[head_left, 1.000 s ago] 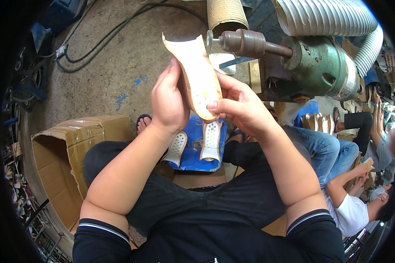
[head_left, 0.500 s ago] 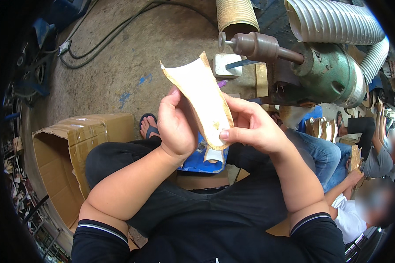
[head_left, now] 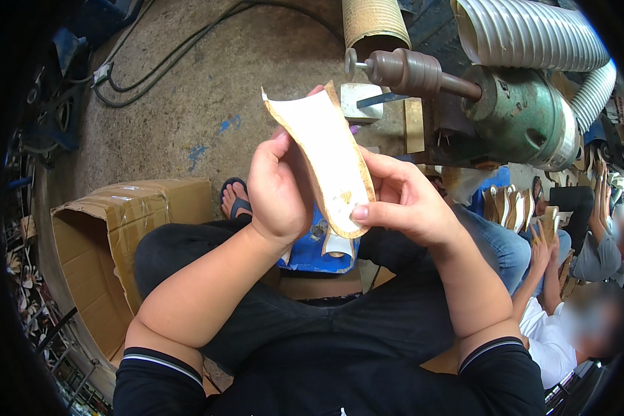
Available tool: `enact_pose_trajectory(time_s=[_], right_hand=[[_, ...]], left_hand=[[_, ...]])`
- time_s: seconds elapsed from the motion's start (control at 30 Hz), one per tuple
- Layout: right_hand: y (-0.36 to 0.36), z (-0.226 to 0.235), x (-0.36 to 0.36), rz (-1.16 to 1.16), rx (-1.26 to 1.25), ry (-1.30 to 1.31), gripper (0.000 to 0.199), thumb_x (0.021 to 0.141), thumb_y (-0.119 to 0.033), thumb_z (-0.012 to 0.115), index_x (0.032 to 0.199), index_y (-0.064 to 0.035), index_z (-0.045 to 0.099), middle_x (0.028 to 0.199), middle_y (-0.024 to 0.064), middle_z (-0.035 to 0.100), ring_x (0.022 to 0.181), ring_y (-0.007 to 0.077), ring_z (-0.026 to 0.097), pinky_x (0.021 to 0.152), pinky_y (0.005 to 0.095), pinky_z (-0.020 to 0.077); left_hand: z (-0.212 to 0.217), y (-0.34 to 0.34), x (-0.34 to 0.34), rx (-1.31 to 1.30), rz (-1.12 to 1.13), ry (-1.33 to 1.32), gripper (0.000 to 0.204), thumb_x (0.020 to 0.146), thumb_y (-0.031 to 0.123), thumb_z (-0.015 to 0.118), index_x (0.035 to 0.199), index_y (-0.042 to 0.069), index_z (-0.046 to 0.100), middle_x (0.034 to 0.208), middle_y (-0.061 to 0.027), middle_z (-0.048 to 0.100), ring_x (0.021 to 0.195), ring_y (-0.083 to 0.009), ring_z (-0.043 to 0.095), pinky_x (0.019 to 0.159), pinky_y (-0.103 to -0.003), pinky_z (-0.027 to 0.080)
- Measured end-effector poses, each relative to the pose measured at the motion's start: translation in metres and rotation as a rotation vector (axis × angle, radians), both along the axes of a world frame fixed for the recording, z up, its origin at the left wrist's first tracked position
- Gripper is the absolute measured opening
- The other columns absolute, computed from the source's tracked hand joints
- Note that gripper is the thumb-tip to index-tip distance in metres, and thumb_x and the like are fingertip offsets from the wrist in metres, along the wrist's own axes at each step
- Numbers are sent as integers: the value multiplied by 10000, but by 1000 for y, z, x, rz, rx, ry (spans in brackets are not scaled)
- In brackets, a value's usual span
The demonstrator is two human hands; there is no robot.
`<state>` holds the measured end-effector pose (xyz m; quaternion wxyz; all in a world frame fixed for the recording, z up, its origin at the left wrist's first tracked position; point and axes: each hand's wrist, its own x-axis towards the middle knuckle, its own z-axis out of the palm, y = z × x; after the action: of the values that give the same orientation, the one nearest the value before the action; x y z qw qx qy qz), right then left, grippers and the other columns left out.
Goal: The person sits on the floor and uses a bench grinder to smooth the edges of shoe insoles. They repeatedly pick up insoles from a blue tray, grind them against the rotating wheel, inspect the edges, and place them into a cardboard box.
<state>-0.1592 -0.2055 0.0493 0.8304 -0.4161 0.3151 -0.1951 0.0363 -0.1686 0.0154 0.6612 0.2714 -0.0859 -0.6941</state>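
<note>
In front of my lap I hold a curved, sole-like piece (head_left: 319, 139) with a white face and a rough tan-brown edge. Its wider, hollowed end points away from me, and the rounded end is near. My left hand (head_left: 279, 187) supports its left side, fingers behind it and one tip showing at the far end. My right hand (head_left: 405, 197) grips the near right side, thumb pressed on the white face beside a small tan patch. Below, a similar white piece with a tan edge (head_left: 338, 246) lies on a blue surface (head_left: 308, 260) between my legs.
A green motor (head_left: 520, 118) with a brown spindle stands ahead right, near a ribbed grey hose (head_left: 534, 35). An open cardboard box (head_left: 139, 222) sits at left. Cables (head_left: 187, 48) cross the floor. At right, a co-worker (head_left: 544, 340) handles a similar piece near several stacked pieces (head_left: 509, 208).
The held piece has shifted slightly right and tilted, with both hands keeping hold. A left fingertip now shows at its far end. The co-worker's hands have risen with a piece.
</note>
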Motion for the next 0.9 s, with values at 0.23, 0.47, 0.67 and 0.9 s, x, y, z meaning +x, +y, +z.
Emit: enact_pose_trajectory(time_s=[0.23, 0.47, 0.67, 0.9], right_hand=[[5, 7, 1, -79, 33, -98, 831, 913, 45, 791, 1647, 43, 401, 1400, 177, 692, 1252, 212, 701, 1099, 380, 578], [6, 15, 2, -113, 42, -129, 865, 896, 38, 803, 1650, 62, 378, 1418, 197, 683, 1269, 229, 698, 1113, 388, 570], [5, 15, 5, -127, 32, -138, 866, 899, 20, 805, 1651, 62, 377, 1414, 201, 683, 1266, 226, 699, 1110, 386, 568], [1, 10, 9, -131, -2, -148, 879, 905, -32, 820, 1656, 57, 373, 1381, 188, 695, 1230, 203, 705, 1070, 360, 584]], left_hand=[[-3, -5, 7, 58, -65, 40, 631, 1118, 352, 258, 1478, -72, 557, 1423, -230, 669, 1291, -336, 668, 1165, -477, 499], [5, -9, 6, 16, -106, 70, 641, 1135, 374, 250, 1485, -67, 556, 1443, -229, 660, 1303, -337, 662, 1168, -474, 499], [7, -12, 5, 37, -87, 55, 645, 1138, 379, 247, 1487, -67, 557, 1434, -231, 666, 1298, -339, 667, 1161, -470, 509], [6, -17, 7, -12, -74, -63, 635, 1142, 351, 231, 1479, -78, 556, 1416, -228, 677, 1282, -336, 680, 1143, -470, 530]])
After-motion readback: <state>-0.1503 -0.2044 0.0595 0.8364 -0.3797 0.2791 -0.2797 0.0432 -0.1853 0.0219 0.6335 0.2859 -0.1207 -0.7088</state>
